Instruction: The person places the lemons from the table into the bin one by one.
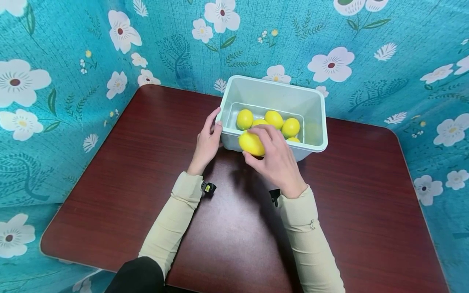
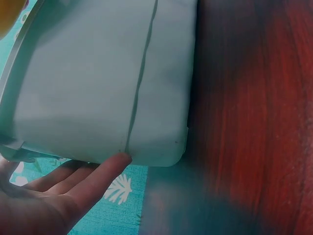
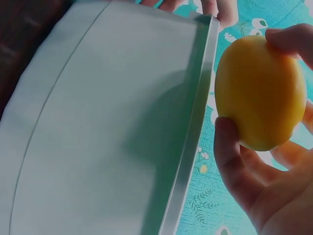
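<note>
A yellow lemon (image 1: 251, 143) is in my right hand (image 1: 275, 158), pinched between thumb and fingers over the front rim of a pale grey-green plastic bin (image 1: 311, 148). In the right wrist view the lemon (image 3: 259, 93) appears just beyond the rim, apart from it. Inside the bin, several more lemons (image 1: 273, 119) lie on the bottom; the front wall and my right hand partly hide some. My left hand (image 1: 207, 144) rests against the bin's left end near the front corner. Its fairly straight fingers (image 2: 95, 185) touch the bin's outside in the left wrist view.
The bin stands at the back of a dark red-brown wooden table (image 1: 121, 171) with rounded corners. Behind it and at both sides hangs a turquoise flowered cloth (image 1: 176, 24). A small black wrist camera (image 1: 209, 188) sits by the left cuff.
</note>
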